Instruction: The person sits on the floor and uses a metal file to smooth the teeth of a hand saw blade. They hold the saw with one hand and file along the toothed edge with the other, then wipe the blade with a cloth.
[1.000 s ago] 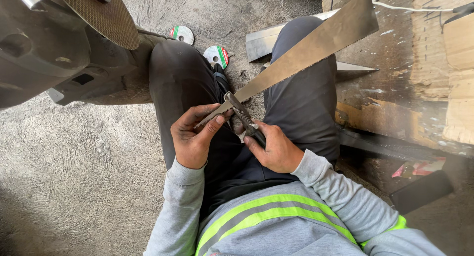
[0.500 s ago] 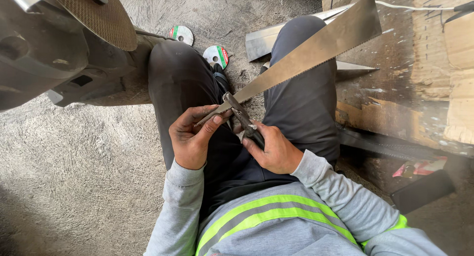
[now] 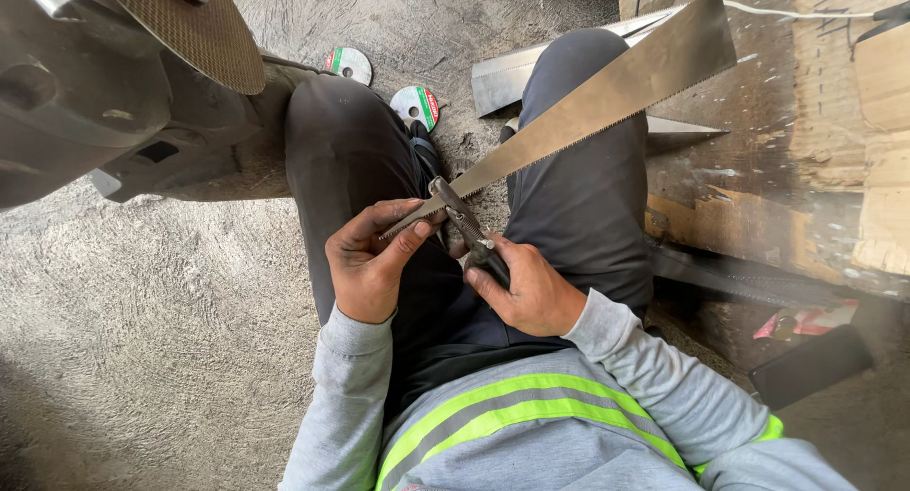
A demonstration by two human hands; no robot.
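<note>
A long bare saw blade [image 3: 607, 93] slants from the upper right down to my lap, toothed edge facing down. My left hand [image 3: 365, 263] pinches its narrow tip between thumb and fingers. My right hand [image 3: 526, 287] grips the dark handles of pliers [image 3: 460, 216], whose jaws bite the toothed edge just beside my left thumb. I sit with knees apart in dark trousers and a grey top with yellow reflective bands.
Two round cutting discs [image 3: 415, 105] lie on the concrete floor beyond my knees. A big dark machine with a mesh disc [image 3: 190, 31] fills the upper left. More flat metal blades [image 3: 507, 74] and a worn wooden board [image 3: 806, 121] are at right.
The blade and both hands have shifted only slightly; the pliers stay at about the same spot near the blade's tip.
</note>
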